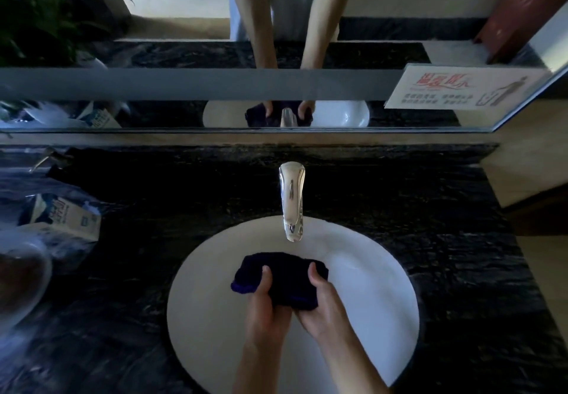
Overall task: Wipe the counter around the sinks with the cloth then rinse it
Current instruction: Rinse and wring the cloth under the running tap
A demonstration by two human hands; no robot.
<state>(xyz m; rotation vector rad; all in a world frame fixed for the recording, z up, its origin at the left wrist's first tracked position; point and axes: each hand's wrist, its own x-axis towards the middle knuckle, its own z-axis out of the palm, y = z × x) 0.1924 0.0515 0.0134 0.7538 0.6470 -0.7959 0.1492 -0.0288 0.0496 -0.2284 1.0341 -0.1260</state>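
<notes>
Both hands grip cloth [276, 280] over sink [384, 286]: left hand [262, 304], right hand [322, 301]. No water visible at tap [292, 206]. Rec: start flow, wring w/ cloth under spout.

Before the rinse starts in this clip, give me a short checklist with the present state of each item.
1. Cloth held by both hands: ok. Left hand and right hand each have a grip on it, thumbs on top.
2. Cloth over the sink, not the counter: ok.
3. Cloth under the tap spout: ok, it sits just in front of and below the spout.
4. Water running: not ok, no stream visible at the spout.
5. Counter wiped: cannot tell, the dark stone hides wetness or dirt.
6. Carton away from the sink: ok, it lies far left on the counter.
</notes>
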